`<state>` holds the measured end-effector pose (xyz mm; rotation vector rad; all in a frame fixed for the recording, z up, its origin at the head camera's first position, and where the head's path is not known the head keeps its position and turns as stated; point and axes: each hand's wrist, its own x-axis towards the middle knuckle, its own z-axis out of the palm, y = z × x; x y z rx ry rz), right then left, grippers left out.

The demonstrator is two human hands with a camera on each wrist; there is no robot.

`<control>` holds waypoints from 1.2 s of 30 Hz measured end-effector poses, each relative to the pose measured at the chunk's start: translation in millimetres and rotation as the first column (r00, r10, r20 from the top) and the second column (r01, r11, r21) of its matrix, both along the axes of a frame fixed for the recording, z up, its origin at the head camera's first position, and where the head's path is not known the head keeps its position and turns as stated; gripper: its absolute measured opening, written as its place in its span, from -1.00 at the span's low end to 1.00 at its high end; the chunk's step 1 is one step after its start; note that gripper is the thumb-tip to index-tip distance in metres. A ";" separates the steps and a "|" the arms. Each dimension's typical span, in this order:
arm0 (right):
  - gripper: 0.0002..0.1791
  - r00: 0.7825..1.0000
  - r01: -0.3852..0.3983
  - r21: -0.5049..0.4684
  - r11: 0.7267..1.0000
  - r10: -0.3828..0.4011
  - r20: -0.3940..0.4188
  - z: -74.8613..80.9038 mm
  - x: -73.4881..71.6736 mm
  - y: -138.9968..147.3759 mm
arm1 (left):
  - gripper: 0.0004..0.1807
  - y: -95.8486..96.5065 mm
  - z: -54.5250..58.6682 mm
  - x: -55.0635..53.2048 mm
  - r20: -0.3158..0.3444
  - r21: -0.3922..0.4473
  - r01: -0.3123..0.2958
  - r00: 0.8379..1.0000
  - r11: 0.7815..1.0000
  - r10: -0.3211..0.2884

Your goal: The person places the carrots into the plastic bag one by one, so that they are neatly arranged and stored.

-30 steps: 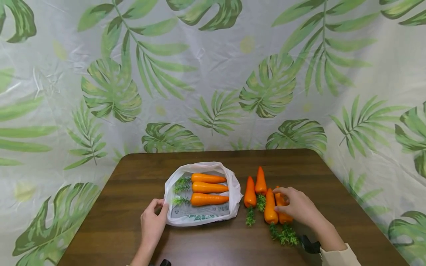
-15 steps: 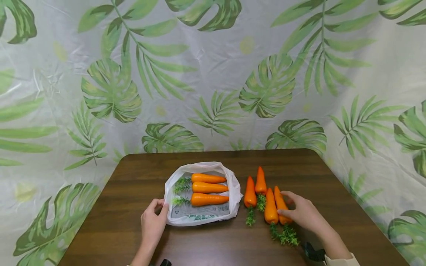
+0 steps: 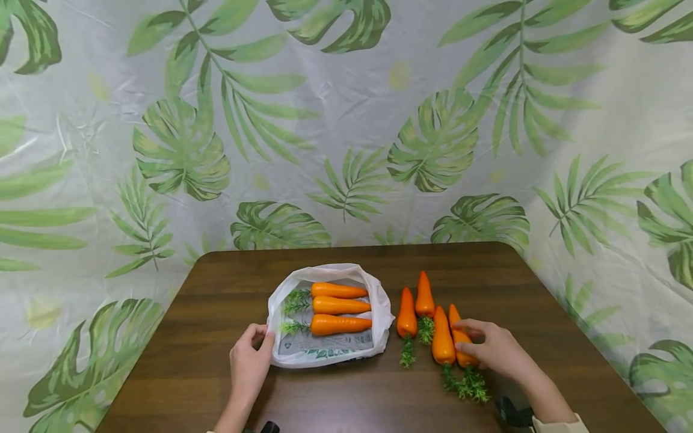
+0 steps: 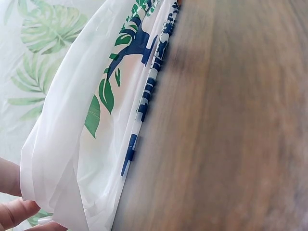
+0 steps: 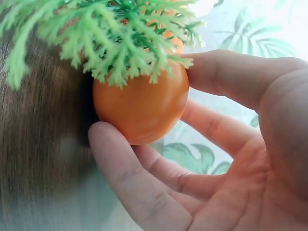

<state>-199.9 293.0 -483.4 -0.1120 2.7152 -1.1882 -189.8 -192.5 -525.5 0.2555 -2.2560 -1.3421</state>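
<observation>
My left hand (image 3: 249,355) pinches the left rim of a white plastic bag (image 3: 383,319) that lies with its mouth spread. Three orange carrots (image 3: 341,325) with green tops lie side by side in it, tips to the right. In the left wrist view, fingertips (image 4: 18,211) meet the edge of the bag (image 4: 62,144), which has green leaf and blue print. My right hand (image 3: 500,349) holds the rightmost loose carrot (image 3: 461,344), thumb on one side and fingers on the other. The right wrist view shows the rounded end of this carrot (image 5: 144,108) between the fingers, under its green leaves.
Right of the bag, another carrot (image 3: 442,340) lies against the held one, and two more, a front carrot (image 3: 406,316) and a back carrot (image 3: 425,296), lie closer to the bag. All are on a brown wooden table (image 3: 227,270). A leaf-patterned curtain (image 3: 346,120) hangs behind.
My right hand has moved back from over the rightmost carrot to its right side and taken hold of it. That carrot and its neighbour have shifted slightly right. My left hand and the bag stay put.
</observation>
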 end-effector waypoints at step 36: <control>-0.12 0.994 -0.001 0.080 0.997 0.010 -0.111 30.7 -8.8 -8.9 | -0.96 -0.8 0.5 0.6 -0.003 0.007 -0.002 1.000 1.000 0.002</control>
